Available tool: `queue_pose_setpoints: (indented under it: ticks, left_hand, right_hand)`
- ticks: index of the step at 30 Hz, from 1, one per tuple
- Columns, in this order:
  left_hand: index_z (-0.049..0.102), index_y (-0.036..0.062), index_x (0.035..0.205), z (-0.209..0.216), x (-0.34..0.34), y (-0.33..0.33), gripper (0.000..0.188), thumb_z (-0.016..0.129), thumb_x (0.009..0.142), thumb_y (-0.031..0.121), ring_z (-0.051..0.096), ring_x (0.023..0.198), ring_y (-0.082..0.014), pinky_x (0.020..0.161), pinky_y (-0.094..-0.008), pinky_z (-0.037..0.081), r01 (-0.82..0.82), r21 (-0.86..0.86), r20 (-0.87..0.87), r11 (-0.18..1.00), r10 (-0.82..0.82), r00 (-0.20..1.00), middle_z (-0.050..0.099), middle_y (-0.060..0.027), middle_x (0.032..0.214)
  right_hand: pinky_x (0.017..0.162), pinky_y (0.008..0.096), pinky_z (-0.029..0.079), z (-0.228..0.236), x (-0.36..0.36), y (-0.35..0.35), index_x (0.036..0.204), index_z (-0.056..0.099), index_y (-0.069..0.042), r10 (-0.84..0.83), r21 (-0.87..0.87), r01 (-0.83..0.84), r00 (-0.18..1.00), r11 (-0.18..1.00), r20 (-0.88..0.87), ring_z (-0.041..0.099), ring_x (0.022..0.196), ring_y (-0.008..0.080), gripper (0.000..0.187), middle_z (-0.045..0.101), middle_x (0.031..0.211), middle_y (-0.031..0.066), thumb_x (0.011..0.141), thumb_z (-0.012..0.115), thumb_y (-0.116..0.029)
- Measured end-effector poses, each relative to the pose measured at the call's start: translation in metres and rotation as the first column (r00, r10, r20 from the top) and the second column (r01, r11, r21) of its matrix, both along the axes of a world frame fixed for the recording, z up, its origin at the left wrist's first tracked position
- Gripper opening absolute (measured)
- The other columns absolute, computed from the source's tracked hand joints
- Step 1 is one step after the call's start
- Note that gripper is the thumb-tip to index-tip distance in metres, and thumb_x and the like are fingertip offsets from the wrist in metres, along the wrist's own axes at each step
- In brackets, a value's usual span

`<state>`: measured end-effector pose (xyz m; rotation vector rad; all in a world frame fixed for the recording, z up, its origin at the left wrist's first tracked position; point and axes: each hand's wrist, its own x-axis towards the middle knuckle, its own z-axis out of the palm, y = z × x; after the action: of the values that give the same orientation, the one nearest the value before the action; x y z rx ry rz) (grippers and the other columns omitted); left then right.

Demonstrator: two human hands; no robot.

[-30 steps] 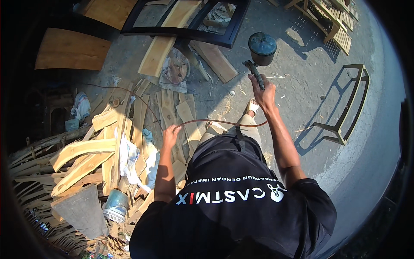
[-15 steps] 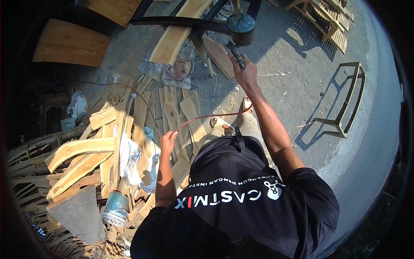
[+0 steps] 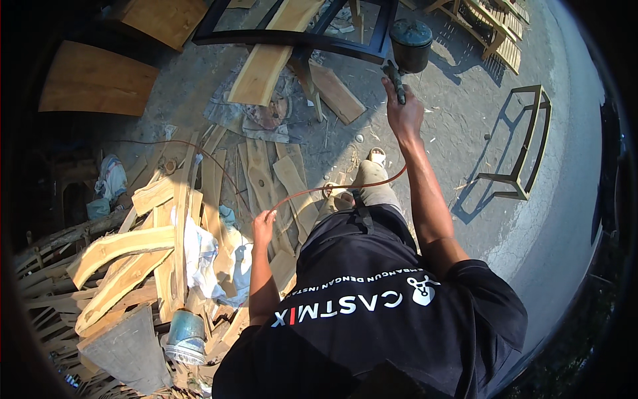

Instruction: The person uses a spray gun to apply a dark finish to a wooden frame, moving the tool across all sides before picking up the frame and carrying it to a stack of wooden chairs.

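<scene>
Spray gun (image 3: 397, 78) with its dark cup (image 3: 411, 44), far right, gripped in right hand (image 3: 403, 114) beside the black frame (image 3: 292, 36). Red hose (image 3: 312, 191) pinched loosely in left hand (image 3: 263, 226), near the planks (image 3: 266, 179). Best kept level, hose clear of wet paint.

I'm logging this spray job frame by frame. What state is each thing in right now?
Right hand: raised forward, gripping the spray gun.
Spray gun: held up, cup on top, close to the dark frame.
Left hand: holding the red hose.
Red hose: slack, curving across toward the gun.
Dark frame: resting over planks.
Metal can: lying among wood scraps.
</scene>
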<state>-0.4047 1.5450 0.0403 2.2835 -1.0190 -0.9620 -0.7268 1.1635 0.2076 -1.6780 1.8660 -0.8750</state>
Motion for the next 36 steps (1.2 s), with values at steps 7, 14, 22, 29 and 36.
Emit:
queue_pose_setpoints:
  ticks: [7, 14, 22, 29, 36]
  left_hand:
    - [0.070, 0.0011, 0.093, 0.003, 0.015, -0.017, 0.026, 0.068, 0.097, 0.026, 0.068, 0.073, -0.0261, 0.071, -0.0387, 0.051, -0.009, -0.078, 0.006, 0.997, 0.010, 1.000, 0.069, -0.0121, 0.077]
    - [0.074, 0.0030, 0.098, 0.004, 0.035, -0.017, 0.023, 0.067, 0.098, 0.025, 0.069, 0.073, -0.0215, 0.068, -0.0359, 0.050, -0.119, -0.038, 0.035, 0.992, 0.120, 0.992, 0.071, -0.0109, 0.077]
    - [0.072, -0.0007, 0.100, 0.006, 0.066, -0.029, 0.027, 0.066, 0.099, 0.025, 0.067, 0.071, -0.0210, 0.068, -0.0345, 0.049, -0.271, -0.115, 0.014, 0.956, 0.275, 0.961, 0.069, -0.0129, 0.076]
    - [0.068, 0.0000, 0.093, 0.021, 0.111, -0.062, 0.027, 0.065, 0.100, 0.026, 0.065, 0.069, -0.0250, 0.065, -0.0363, 0.048, -0.433, -0.101, 0.117, 0.896, 0.443, 0.889, 0.065, -0.0149, 0.075]
    - [0.065, -0.0006, 0.087, 0.053, 0.139, -0.106, 0.031, 0.064, 0.101, 0.027, 0.060, 0.064, -0.0215, 0.063, -0.0365, 0.047, -0.465, -0.191, 0.173, 0.865, 0.496, 0.851, 0.061, -0.0141, 0.070]
  right_hand:
    - [0.067, 0.0515, 0.049, 0.001, 0.030, -0.009, 0.095, 0.070, -0.002, 0.061, 0.034, -0.063, 0.996, 0.997, 0.065, 0.067, 0.076, 0.0505, 0.052, 0.066, 0.071, 0.0276, 0.095, 0.068, -0.054]
    - [0.071, 0.0535, 0.050, -0.009, 0.112, -0.053, 0.091, 0.068, -0.001, 0.296, -0.082, -0.288, 0.950, 0.954, 0.101, 0.066, 0.082, 0.0526, 0.060, 0.065, 0.072, 0.0290, 0.094, 0.064, -0.061]
    - [0.079, 0.0428, 0.056, -0.015, 0.215, -0.120, 0.119, 0.071, -0.001, 0.483, 0.107, -0.558, 0.786, 0.823, 0.386, 0.073, 0.083, 0.0267, 0.059, 0.073, 0.085, 0.0175, 0.096, 0.066, -0.055]
    - [0.072, 0.0323, 0.050, -0.012, 0.311, -0.185, 0.105, 0.075, -0.001, 0.600, 0.042, -0.691, 0.654, 0.721, 0.460, 0.062, 0.077, 0.0125, 0.045, 0.070, 0.079, 0.0060, 0.100, 0.066, -0.044]
    - [0.068, 0.0323, 0.049, -0.017, 0.390, -0.236, 0.101, 0.075, -0.001, 0.604, 0.158, -0.763, 0.604, 0.627, 0.520, 0.059, 0.071, 0.0118, 0.050, 0.070, 0.080, 0.0040, 0.100, 0.065, -0.049]
